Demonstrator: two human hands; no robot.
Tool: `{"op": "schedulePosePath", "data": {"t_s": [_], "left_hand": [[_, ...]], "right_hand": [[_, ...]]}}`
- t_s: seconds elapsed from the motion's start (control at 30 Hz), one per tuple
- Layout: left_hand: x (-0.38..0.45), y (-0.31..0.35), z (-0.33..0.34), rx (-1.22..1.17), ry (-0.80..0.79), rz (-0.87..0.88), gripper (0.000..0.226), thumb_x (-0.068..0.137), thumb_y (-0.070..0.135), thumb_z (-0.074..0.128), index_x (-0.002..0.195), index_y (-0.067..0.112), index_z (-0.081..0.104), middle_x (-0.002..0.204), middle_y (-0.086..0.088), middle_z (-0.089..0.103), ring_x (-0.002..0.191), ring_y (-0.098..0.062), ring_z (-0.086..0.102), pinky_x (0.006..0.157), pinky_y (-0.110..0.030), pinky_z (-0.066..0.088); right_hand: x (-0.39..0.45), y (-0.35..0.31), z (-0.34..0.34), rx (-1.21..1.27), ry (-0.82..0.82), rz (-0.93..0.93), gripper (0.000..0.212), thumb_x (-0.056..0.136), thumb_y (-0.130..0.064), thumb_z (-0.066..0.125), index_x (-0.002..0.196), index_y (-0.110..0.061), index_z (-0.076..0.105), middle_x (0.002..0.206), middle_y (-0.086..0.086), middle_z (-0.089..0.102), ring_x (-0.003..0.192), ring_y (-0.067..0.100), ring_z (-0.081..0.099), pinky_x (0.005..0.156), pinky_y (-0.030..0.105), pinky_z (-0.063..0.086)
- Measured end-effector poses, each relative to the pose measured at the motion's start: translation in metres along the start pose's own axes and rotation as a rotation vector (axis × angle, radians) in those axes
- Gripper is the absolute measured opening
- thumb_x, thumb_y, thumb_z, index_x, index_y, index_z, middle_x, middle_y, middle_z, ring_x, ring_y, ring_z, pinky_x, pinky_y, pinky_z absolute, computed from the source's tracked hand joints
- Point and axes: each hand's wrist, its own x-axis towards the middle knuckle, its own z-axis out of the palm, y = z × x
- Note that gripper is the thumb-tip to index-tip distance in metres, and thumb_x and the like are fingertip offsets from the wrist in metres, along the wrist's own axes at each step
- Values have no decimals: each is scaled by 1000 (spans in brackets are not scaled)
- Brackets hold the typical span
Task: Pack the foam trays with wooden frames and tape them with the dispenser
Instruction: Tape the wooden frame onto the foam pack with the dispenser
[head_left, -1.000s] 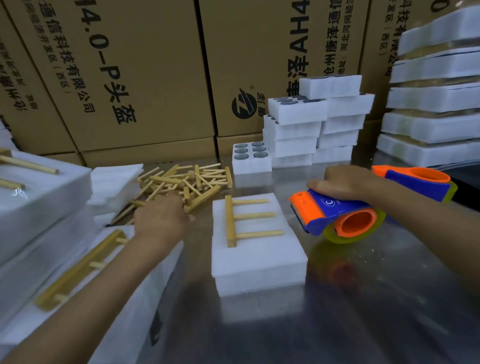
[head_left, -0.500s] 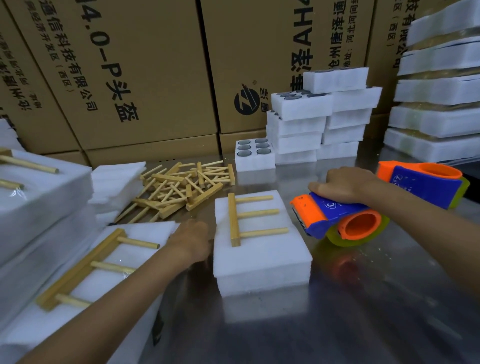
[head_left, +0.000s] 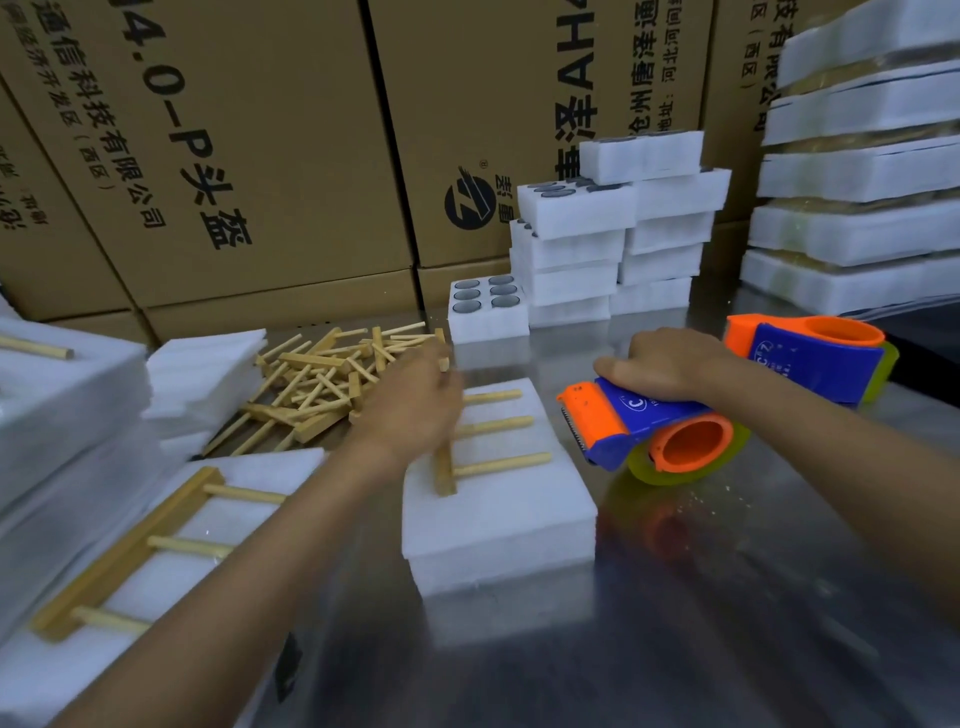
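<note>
A white foam tray (head_left: 498, 519) lies on the shiny metal table in front of me, with a wooden frame (head_left: 498, 464) on its top. My left hand (head_left: 415, 410) is blurred over the frame's spine at the tray's left edge, covering its upper part; I cannot tell whether the fingers grip it. My right hand (head_left: 670, 364) is closed over a blue and orange tape dispenser (head_left: 639, 421) that rests on the table just right of the tray.
A loose pile of wooden frames (head_left: 322, 384) lies behind the tray, beside thin foam sheets (head_left: 202, 374). Foam stacks with round holes (head_left: 613, 223) stand at the back, taller foam stacks (head_left: 857, 171) at right. A second dispenser (head_left: 810, 364) sits far right. Cardboard boxes (head_left: 260, 156) wall the back.
My left hand drew back from the pile of frames to the table, then moved right and up onto the frame on the tray. My right hand stayed on the dispenser.
</note>
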Motion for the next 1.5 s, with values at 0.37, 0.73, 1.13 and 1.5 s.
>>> {"op": "schedulePosePath", "data": {"t_s": [0.37,0.73,1.13,1.5], "left_hand": [[6,9,55,426,-404,63,61,101,55,6,157,31,1,165,6,-1,152,-18,0,120,-43,-9],[25,29,28,319,-487,86,57,101,43,43,153,23,30,157,0,34,145,-22,30,119,-38,20],[10,72,96,-25,-413,195,22,87,45,62,82,25,69,67,12,67,75,-10,62,74,-29,49],[6,69,100,60,-390,316,14,85,34,63,88,28,75,70,14,60,80,-10,58,60,-17,35]], "right_hand": [[-10,43,-13,94,-76,71,71,67,-83,21,92,-27,58,84,-3,52,78,15,54,67,34,38],[-29,101,-21,15,15,125,55,90,-68,36,76,-21,61,76,5,59,73,18,57,65,34,39],[-35,52,-14,-356,36,149,43,91,-63,36,88,-24,53,87,1,52,83,22,52,68,33,37],[-36,0,14,-679,81,125,43,92,-53,36,68,-18,40,67,4,41,56,19,34,53,30,23]]}}
